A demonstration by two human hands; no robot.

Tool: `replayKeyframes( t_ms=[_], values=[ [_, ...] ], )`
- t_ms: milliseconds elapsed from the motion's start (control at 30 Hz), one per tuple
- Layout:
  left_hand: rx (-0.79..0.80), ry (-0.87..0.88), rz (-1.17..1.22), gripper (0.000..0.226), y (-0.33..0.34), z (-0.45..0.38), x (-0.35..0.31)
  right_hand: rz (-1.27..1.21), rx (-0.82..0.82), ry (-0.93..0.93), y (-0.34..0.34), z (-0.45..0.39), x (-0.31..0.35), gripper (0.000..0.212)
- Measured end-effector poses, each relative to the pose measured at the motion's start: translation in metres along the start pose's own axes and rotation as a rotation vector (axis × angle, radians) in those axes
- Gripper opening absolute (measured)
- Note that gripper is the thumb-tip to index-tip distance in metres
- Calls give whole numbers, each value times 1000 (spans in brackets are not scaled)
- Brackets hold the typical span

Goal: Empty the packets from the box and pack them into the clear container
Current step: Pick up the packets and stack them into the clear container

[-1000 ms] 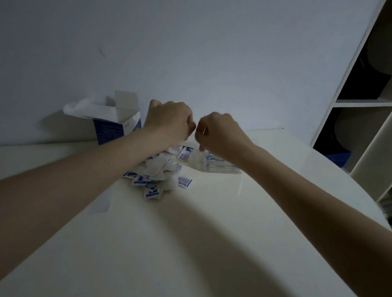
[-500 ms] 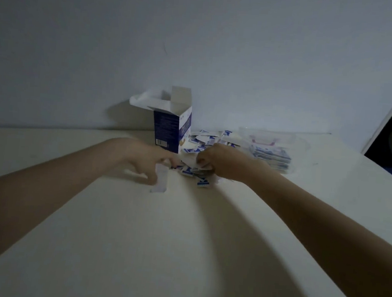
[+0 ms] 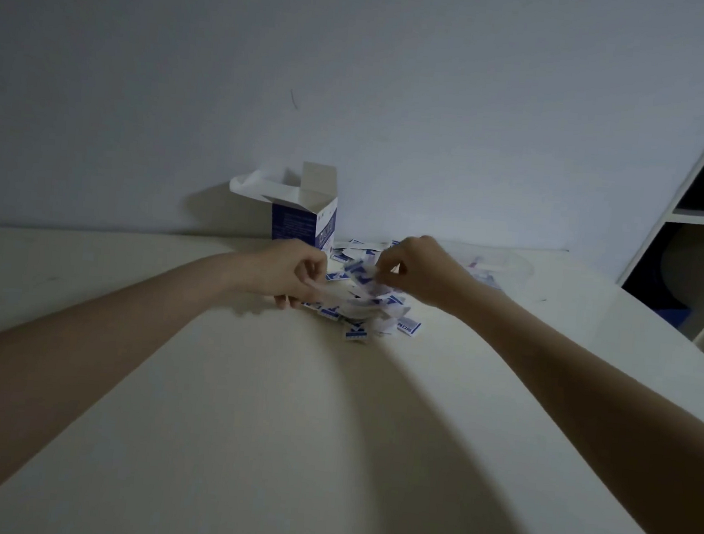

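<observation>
Midway along the bench's far edge, both hands' fingers pinch packets [image 3: 362, 273] over the heap, with the clear container [image 3: 497, 266] just beyond the right hand [image 3: 420, 270], farther from the left hand [image 3: 294, 272].

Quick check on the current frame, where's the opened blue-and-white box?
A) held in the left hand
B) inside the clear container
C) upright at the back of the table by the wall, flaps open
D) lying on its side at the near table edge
C: the box stands upright by the wall with its top flaps open, behind the left hand and the loose packets on the table.
</observation>
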State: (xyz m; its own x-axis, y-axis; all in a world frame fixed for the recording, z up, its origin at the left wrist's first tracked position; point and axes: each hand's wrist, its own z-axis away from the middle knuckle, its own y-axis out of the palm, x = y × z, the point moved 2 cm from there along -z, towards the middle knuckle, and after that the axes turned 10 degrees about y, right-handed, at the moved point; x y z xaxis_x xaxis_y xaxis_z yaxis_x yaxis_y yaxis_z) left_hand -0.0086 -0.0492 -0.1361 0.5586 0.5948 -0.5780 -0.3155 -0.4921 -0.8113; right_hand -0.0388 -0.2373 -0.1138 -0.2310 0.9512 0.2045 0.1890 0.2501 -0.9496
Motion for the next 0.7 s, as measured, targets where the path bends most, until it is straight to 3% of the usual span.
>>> replayKeyframes(
  t_ms=[133,300,400,533,633,700],
  values=[
    [-186,97,-45,44,0,0,-1,210,-146,11,-7,3,5,15],
    [-126,39,0,38,9,6,-2,338,159,-57,20,16,4,22],
    [-137,-3,134,28,9,9,0,208,277,-10,18,20,-2,27],
    [-173,-9,146,11,0,13,0,65,246,71,3,16,-2,20],
    [-232,19,135,26,-5,14,0,-262,274,163,-3,12,3,34],
    [-253,20,170,27,-7,15,-1,-481,280,233,-3,9,4,21]
  ],
)
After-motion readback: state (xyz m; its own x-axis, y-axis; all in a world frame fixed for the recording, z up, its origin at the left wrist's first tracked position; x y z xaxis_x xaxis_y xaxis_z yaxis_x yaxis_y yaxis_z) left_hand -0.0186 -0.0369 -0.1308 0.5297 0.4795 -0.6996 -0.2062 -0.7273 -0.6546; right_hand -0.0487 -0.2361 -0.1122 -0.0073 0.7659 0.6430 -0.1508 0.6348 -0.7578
